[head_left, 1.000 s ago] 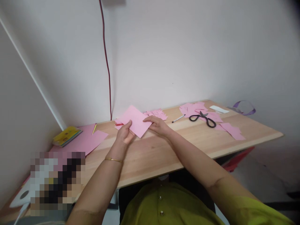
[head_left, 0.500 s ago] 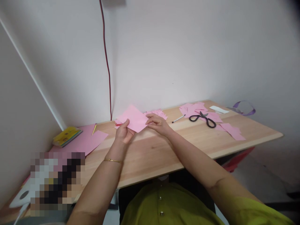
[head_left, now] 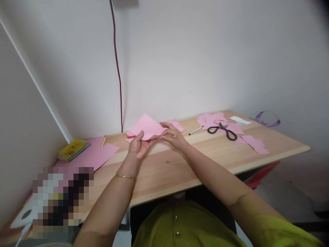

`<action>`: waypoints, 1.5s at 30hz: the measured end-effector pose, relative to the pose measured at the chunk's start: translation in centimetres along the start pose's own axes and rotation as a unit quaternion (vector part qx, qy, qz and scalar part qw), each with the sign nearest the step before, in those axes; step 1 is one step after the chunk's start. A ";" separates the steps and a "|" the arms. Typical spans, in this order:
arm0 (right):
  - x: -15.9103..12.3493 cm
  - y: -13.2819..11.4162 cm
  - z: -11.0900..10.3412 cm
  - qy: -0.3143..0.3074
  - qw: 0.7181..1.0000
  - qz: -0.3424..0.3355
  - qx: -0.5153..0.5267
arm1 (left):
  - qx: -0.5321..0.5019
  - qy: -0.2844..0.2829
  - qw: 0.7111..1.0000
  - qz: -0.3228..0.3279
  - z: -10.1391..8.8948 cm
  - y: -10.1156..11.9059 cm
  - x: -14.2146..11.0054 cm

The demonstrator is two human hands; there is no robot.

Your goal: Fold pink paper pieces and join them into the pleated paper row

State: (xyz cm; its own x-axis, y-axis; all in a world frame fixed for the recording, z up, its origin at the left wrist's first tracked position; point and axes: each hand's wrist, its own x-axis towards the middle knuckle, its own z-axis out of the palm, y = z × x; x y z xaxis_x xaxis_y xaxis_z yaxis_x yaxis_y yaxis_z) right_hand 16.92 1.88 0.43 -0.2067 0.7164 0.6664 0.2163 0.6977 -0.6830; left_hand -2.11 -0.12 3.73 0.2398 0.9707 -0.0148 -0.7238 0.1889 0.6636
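- Head view shows our bare left hand (head_left: 138, 145) and our bare right hand (head_left: 173, 135) together on a flat-edged sheet of pink paper (head_left: 147, 127), well to the left of the black-handled metal scissors (head_left: 223, 127), which serve as our landmark.
- With the left hand we pinch the sheet: the thumb lies on its upper face, the other fingers reach underneath.
- With the right hand, nearer the scissors, we curve parted fingers around the sheet's right corner, the index finger apart from the others; whether they close tightly on the paper, we cannot tell.
- We hold the sheet raised over the pale wooden table (head_left: 167, 171), its near edge bent.
- Just left of the scissors lies a slim white pen with a black tip (head_left: 196, 130).
- Loose pink paper scraps (head_left: 209, 119) lie under and beyond the scissors; a narrow white strip (head_left: 240, 120) sits to their right, slightly farther off.
- Far left of the scissors, a large pink paper sheet (head_left: 87, 156) bears a thin yellow pencil (head_left: 103, 141) and a thick yellow-covered book (head_left: 73, 148).
- Around our left wrist, also left of the scissors, is a thin gold bracelet (head_left: 124, 176).
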 end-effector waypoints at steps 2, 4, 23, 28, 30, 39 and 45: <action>0.1 0.0 0.2 0.028 0.999 0.012 0.020 | 0.006 -0.006 1.000 -0.011 -0.2 -0.1 0.0; 0.1 0.1 0.5 0.054 0.997 0.037 0.029 | 0.012 -0.014 1.000 -0.012 -0.4 -0.3 0.1; 0.0 -0.6 1.0 0.029 0.987 0.120 0.102 | 0.042 0.070 0.995 0.059 -0.2 -1.9 0.5; 0.0 -0.9 0.7 0.001 0.992 0.110 0.061 | 0.031 0.079 0.995 0.058 -0.2 -1.8 0.6; -0.1 -1.1 0.7 -0.003 0.993 0.111 0.037 | 0.033 0.069 0.996 0.054 -0.3 -1.9 0.5; -0.2 -1.2 0.9 0.007 0.994 0.105 0.010 | 0.041 0.063 0.997 0.035 -0.9 -3.0 0.7; -0.2 -0.7 0.7 -0.017 0.994 0.105 0.030 | 0.035 0.070 0.996 0.037 -1.2 -2.6 1.1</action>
State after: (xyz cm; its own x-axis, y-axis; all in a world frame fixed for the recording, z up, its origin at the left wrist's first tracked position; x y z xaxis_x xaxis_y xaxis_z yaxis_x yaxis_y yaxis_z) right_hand 16.12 1.24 0.51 -0.1961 0.8449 0.4977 0.2015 0.5314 -0.8228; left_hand -0.73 0.61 1.05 0.0905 0.9938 -0.0644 -0.6887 0.1092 0.7167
